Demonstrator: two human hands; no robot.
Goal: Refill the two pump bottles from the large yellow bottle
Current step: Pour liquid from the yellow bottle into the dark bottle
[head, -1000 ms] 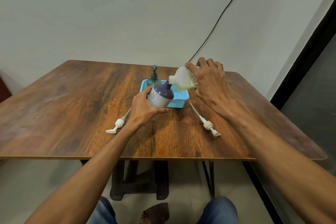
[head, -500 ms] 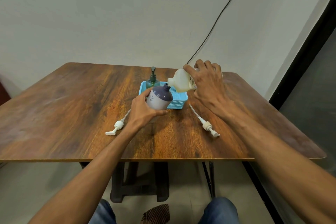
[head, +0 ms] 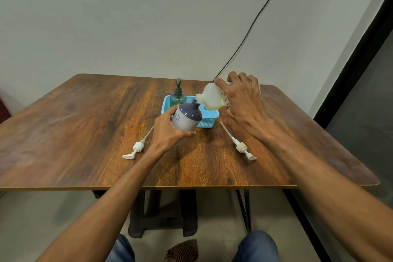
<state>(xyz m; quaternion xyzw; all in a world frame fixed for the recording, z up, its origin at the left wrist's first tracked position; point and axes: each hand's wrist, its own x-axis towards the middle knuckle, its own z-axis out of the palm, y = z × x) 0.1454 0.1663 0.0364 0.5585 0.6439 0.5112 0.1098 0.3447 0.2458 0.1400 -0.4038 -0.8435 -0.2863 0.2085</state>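
Note:
My left hand (head: 168, 132) grips a purple-topped white bottle (head: 187, 117), tilted to the right with its open neck up. My right hand (head: 244, 100) holds the large pale yellow bottle (head: 211, 98) tipped on its side, its open mouth right at the purple bottle's neck. A white pump head (head: 136, 149) with its tube lies on the table left of my left hand. A second pump head (head: 242, 147) lies to the right, below my right wrist. A green pump bottle (head: 177, 97) with its pump on stands in the blue basket (head: 209, 120).
The wooden table (head: 85, 125) has its front edge near me and a rounded right corner. A black cable (head: 251, 27) runs down the wall behind the basket. A dark doorframe stands at the right. My knees show under the table.
Both hands and the two bottles have stayed in nearly the same pose; the yellow bottle's mouth has settled closer onto the purple bottle's neck.

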